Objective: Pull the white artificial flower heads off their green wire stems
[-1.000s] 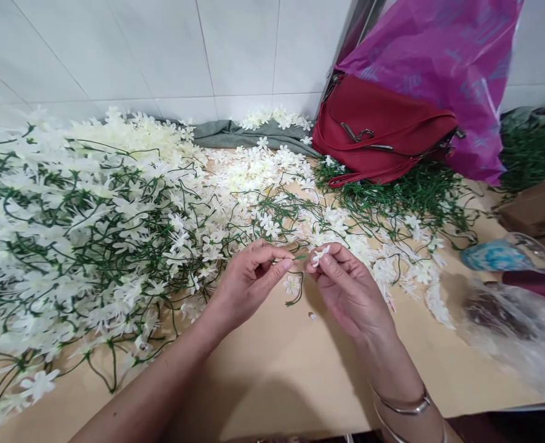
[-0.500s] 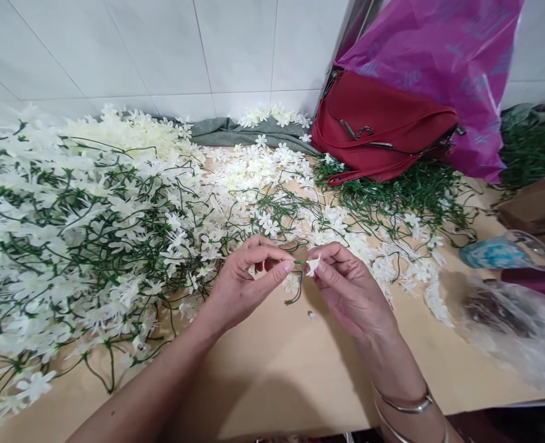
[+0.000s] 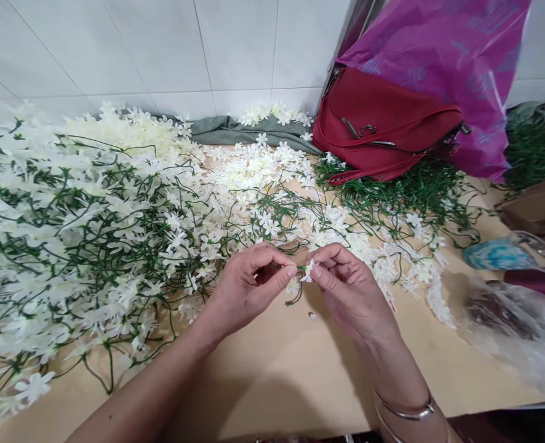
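Your left hand [image 3: 250, 284] has thumb and forefinger closed in a pinch on a thin green stem [image 3: 301, 267], whose end shows past the fingertips on the right. Your right hand [image 3: 353, 295] pinches a small white flower [image 3: 308, 271] between thumb and fingers, its petals showing at the tips. Stem and flower meet, or nearly so, in the narrow gap between your hands, above the tan table [image 3: 272, 394]; whether the stem end is inside the flower, you cannot tell from this view. Just below, another white bloom [image 3: 293, 287] is partly covered by your left thumb. Nearer you, a tiny white scrap [image 3: 312, 316] lies on the table. To your left: a large heap of stemmed white flowers [image 3: 92, 215]. Beyond your hands: loose white blossoms [image 3: 254, 169]. Farther right, a red bag [image 3: 387, 123] rests on bundled green stems [image 3: 411, 197]. A silver-coloured bracelet [image 3: 408, 415] circles your right wrist.
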### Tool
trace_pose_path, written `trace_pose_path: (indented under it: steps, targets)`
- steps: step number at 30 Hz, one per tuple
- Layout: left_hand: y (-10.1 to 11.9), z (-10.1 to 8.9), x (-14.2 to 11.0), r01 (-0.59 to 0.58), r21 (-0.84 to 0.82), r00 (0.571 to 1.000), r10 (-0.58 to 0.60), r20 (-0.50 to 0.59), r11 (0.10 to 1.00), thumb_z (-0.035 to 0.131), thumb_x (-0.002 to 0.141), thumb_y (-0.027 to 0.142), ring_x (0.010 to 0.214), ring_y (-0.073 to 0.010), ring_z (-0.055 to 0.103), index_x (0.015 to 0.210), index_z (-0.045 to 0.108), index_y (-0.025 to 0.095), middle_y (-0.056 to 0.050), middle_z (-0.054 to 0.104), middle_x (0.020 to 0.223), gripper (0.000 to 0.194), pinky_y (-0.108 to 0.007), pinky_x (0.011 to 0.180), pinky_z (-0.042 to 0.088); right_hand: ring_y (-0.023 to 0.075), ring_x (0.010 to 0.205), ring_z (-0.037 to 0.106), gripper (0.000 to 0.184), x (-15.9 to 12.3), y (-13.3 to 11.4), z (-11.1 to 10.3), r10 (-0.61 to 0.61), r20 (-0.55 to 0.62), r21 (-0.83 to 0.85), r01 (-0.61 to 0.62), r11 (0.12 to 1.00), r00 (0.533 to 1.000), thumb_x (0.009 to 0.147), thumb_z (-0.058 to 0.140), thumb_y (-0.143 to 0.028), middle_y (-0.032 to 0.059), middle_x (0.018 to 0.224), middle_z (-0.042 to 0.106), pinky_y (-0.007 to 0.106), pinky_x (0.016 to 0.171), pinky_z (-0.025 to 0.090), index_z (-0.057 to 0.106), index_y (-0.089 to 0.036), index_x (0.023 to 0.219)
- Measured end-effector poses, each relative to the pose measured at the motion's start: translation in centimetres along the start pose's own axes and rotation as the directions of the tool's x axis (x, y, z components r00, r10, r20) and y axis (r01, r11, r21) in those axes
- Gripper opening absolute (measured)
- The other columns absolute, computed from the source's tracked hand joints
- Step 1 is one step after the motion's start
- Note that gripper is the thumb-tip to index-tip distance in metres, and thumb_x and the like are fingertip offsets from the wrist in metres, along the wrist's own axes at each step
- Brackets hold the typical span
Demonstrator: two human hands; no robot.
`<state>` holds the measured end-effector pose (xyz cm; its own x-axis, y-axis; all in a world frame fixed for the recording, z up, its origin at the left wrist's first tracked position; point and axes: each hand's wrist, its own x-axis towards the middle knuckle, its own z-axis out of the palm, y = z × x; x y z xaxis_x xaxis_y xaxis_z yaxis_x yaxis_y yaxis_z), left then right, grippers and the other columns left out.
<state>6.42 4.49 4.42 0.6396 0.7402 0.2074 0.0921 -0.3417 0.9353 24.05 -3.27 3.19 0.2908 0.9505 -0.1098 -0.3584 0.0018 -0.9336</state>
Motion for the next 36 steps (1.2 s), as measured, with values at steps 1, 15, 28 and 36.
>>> trace_pose_path:
  steps: [1,15,28,36]
  targets:
    - [-0.1,0.0,0.0,0.005,0.004,1.0,-0.005,0.004,1.0,0.065,0.098,0.03,0.07,-0.0144,0.055,0.088,0.074,0.018,-0.002,0.063,0.075,0.018,-0.028,0.066,0.041,0.0117,0.064,0.05,0.024,0.0,0.0,0.0,-0.01,0.002,-0.007,0.01,1.0,1.0,0.072,0.093,-0.037,-0.0029,0.07,0.062,0.024,0.061,0.041,0.074,-0.025,0.08]
    - [-1.2,0.1,0.3,-0.153,0.034,0.988,0.152,0.03,0.988,0.065,0.1,0.023,0.079,-0.0157,0.065,0.09,0.076,0.019,-0.004,0.076,0.083,0.015,-0.029,0.075,0.049,0.0084,0.062,0.061,0.023,0.1,0.2,0.4,0.051,0.011,0.022,-0.051,0.998,0.999,0.073,0.093,-0.034,-0.0038,0.068,0.067,0.021,0.065,0.05,0.074,-0.023,0.077]
    - [-2.0,0.7,0.4,-0.198,0.054,0.98,0.198,0.015,0.979,0.064,0.101,0.02,0.078,-0.0146,0.065,0.089,0.072,0.019,-0.002,0.075,0.082,0.014,-0.027,0.076,0.049,0.0096,0.062,0.063,0.022,0.2,0.4,0.5,0.071,0.029,0.007,-0.071,0.997,0.997,0.074,0.092,-0.034,-0.002,0.064,0.07,0.022,0.067,0.054,0.074,-0.022,0.073]
    - [-2.8,1.1,0.2,-0.207,0.101,0.978,0.206,0.012,0.973,0.063,0.101,0.02,0.082,-0.0165,0.066,0.092,0.071,0.019,-0.004,0.075,0.086,0.012,-0.029,0.078,0.05,0.0122,0.065,0.068,0.023,0.4,0.6,0.2,0.139,0.057,0.034,-0.141,0.989,0.989,0.073,0.093,-0.035,-0.0026,0.062,0.07,0.027,0.072,0.058,0.074,-0.022,0.073]
